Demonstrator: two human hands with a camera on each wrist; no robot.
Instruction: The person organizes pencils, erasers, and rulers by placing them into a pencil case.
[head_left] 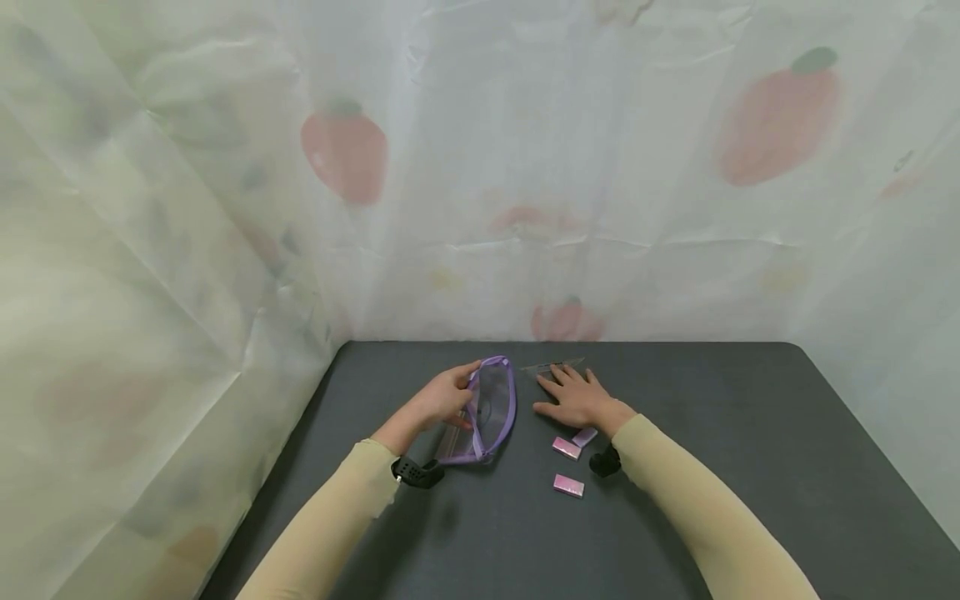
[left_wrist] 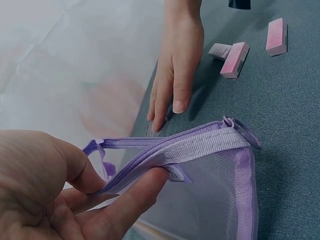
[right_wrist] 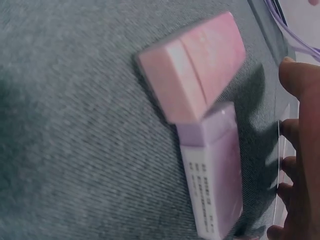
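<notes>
My left hand (head_left: 467, 390) pinches the zipper edge of a purple mesh pouch (head_left: 492, 410) and holds its mouth up off the dark table; in the left wrist view the thumb and fingers (left_wrist: 131, 196) grip the pouch (left_wrist: 220, 165) by its zipper band. My right hand (head_left: 564, 388) lies flat with straight fingers on a clear plastic ruler (head_left: 553, 367), just right of the pouch. The left wrist view shows the right hand (left_wrist: 169, 106) pressing down there. Behind the right wrist lie a pink block (right_wrist: 192, 82), a lilac block (right_wrist: 212, 170) and another pink block (head_left: 568, 485).
The dark grey table (head_left: 750, 433) is closed in at the back and both sides by a pale curtain with a fruit print (head_left: 345, 154). Black wrist straps (head_left: 417, 472) sit on both beige sleeves.
</notes>
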